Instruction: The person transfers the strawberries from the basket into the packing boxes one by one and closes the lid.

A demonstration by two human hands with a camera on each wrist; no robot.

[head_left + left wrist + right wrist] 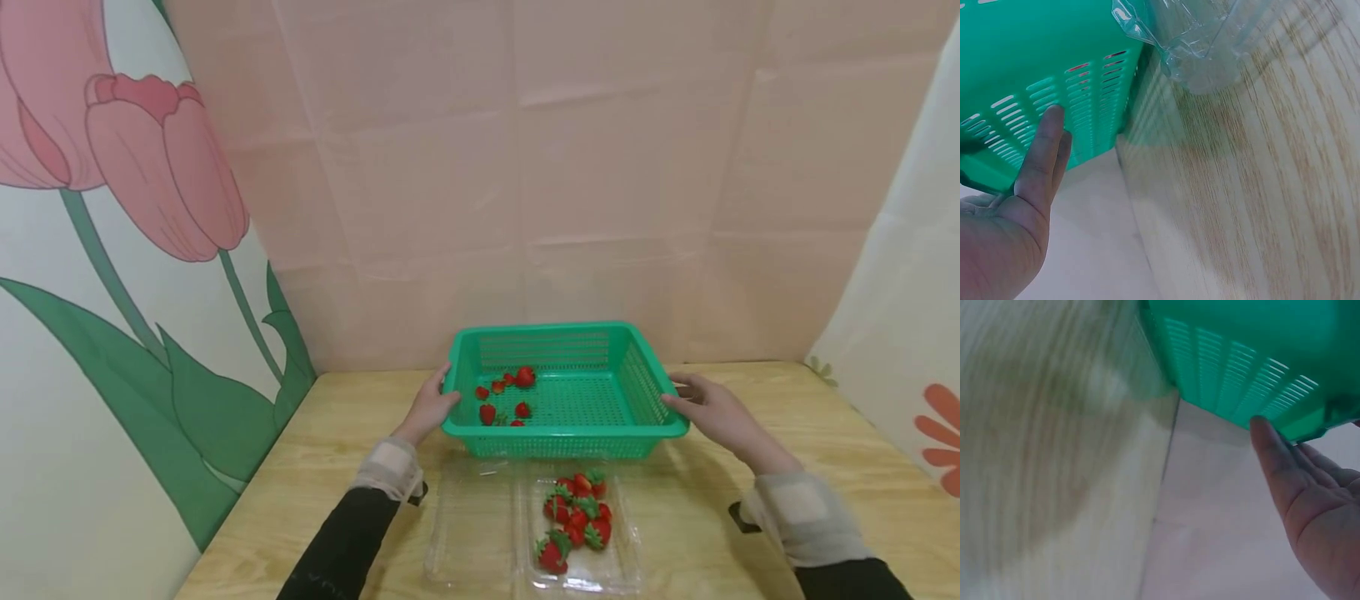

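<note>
A green slotted basket [562,430] stands on the wooden table with several strawberries [524,377] lying in its left half. My left hand [433,405] is at the basket's left side. In the left wrist view its straight fingers [1044,156] lie flat against the slotted wall [1035,56]. My right hand [705,407] is at the right side, and its straight fingertips [1266,440] touch the wall just under the rim [1241,350]. Neither hand curls round anything.
An open clear plastic clamshell [468,525] lies in front of the basket, its right half holding several strawberries [577,517]; its corner [1197,44] shows beside the basket. Printed cloth walls close in the table [750,500] at the back and both sides.
</note>
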